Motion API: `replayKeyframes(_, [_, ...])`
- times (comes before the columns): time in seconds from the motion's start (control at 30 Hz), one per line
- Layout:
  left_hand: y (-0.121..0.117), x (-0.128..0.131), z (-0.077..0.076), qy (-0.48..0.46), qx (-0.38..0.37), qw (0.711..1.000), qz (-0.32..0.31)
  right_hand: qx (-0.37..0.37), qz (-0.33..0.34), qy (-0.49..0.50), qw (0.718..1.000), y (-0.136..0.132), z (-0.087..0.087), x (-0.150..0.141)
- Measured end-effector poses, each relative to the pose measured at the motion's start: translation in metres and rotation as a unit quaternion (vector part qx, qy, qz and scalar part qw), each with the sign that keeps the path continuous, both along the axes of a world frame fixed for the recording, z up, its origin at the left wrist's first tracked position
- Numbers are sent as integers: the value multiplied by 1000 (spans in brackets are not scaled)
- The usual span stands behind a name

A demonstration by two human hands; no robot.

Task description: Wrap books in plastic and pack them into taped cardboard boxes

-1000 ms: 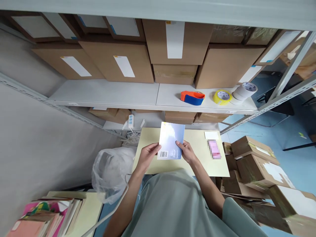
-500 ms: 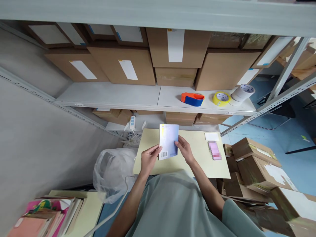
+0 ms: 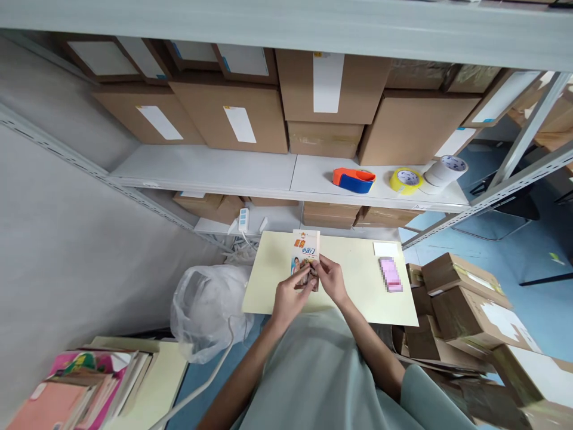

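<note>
Where barcode back showed, book point(image 3: 305, 255) now front out; left hand point(image 3: 290, 295), right hand point(image 3: 330, 278) pinching lower edge

Even, bright, diffuse light; no hard shadows. Soft shadow under white shelf point(image 3: 277, 173). No glare. Strong wide-angle distortion: shelf rails bend toward frame edges, cartons point(image 3: 474, 298) at lower right stretched, slightly smeared. Centre sharp; pink patch point(image 3: 390, 275) right of centre pixelated.
</note>
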State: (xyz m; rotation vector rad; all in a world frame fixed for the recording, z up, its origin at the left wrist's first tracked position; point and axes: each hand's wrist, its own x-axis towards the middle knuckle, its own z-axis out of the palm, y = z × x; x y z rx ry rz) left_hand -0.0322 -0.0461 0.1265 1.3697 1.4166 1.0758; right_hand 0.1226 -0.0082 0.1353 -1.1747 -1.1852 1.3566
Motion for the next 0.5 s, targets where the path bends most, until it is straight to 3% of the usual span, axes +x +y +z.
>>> replayKeyframes(0.17, [28, -45, -11, -25, -64, 989, 129, -6, 23, 13, 1000, 5, 4, 17])
replayKeyframes(0.3, [39, -65, -4, -113, -108, 984, 90, -46, 36, 58, 997, 1, 11, 25])
replayKeyframes(0.5, [35, -59, 17, -167, -118, 976, 74, -70, 24, 83, 994, 8, 6, 28])
